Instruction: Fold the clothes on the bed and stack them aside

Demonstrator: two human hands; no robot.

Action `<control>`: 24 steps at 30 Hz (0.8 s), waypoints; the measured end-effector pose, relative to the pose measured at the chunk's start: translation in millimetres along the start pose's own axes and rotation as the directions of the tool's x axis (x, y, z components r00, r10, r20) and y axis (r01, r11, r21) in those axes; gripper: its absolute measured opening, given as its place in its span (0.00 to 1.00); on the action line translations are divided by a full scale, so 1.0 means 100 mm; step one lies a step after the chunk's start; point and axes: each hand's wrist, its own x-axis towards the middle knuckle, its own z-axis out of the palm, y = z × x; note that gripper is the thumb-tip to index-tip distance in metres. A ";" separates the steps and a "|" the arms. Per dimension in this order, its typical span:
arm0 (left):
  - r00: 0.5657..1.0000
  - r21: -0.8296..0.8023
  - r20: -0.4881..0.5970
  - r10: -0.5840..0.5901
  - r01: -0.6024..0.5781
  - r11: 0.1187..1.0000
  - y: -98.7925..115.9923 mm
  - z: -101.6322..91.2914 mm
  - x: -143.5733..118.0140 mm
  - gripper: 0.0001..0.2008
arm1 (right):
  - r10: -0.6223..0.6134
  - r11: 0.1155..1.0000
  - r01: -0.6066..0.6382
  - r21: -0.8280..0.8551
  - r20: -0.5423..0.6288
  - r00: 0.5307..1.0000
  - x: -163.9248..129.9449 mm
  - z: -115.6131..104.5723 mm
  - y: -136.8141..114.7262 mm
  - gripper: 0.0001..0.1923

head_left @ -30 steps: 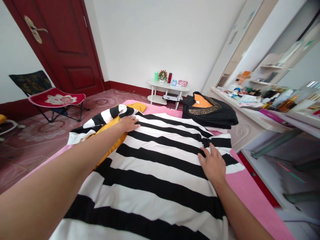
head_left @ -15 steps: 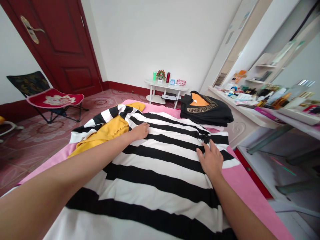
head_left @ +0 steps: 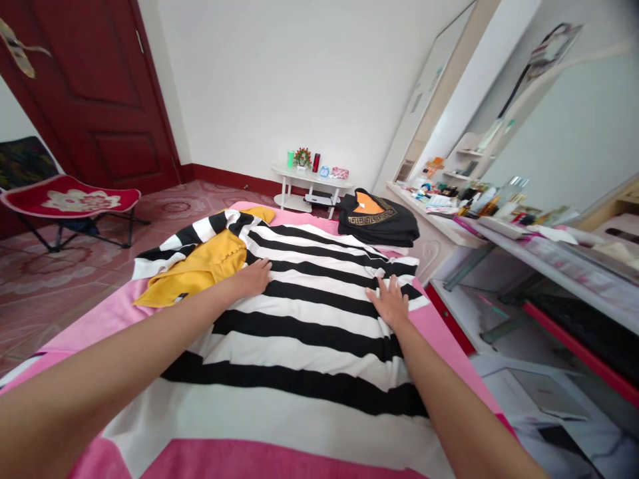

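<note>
Two hands (head_left: 257, 276) (head_left: 392, 305) on creased, broad-striped cloth shirt (head_left: 309, 298).

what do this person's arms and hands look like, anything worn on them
The left forearm and right forearm are bare, with no sleeve in view. The left hand and right hand are ungloved. No watch or bracelet shows on either wrist; any ring would be too small to make out.

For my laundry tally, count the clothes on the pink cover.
At least 3: the striped shirt spread in the middle, the yellow garment at its left, and the folded black top at the back right. More may be hidden beneath.
</note>
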 end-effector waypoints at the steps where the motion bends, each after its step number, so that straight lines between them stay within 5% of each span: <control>1: 1.000 0.004 -0.001 0.017 -0.017 1.000 -0.04 0.02 -0.11 0.26 | -0.028 1.000 0.028 0.010 0.023 0.999 -0.06 -0.02 0.03 0.38; 7: 0.993 0.013 -0.009 0.117 -0.117 0.993 -0.24 -0.01 -0.82 0.26 | -0.170 0.983 0.162 0.089 0.092 0.981 -0.53 -0.09 0.28 0.36; 14: 0.988 0.015 -0.157 -0.010 0.013 1.000 -0.23 -0.22 -1.70 0.20 | -0.335 0.937 0.329 0.117 0.036 0.941 -1.27 -0.29 0.73 0.31; 19: 0.986 -0.106 -0.141 -0.089 0.074 0.992 -0.25 -0.19 -2.10 0.19 | -0.234 0.960 0.231 0.156 0.003 0.972 -1.82 -0.29 0.87 0.32; 24: 0.986 -0.419 -0.090 -0.141 0.092 0.903 -0.29 -0.14 -2.15 0.21 | -0.176 0.867 0.147 0.477 0.016 0.984 -1.99 -0.35 0.83 0.29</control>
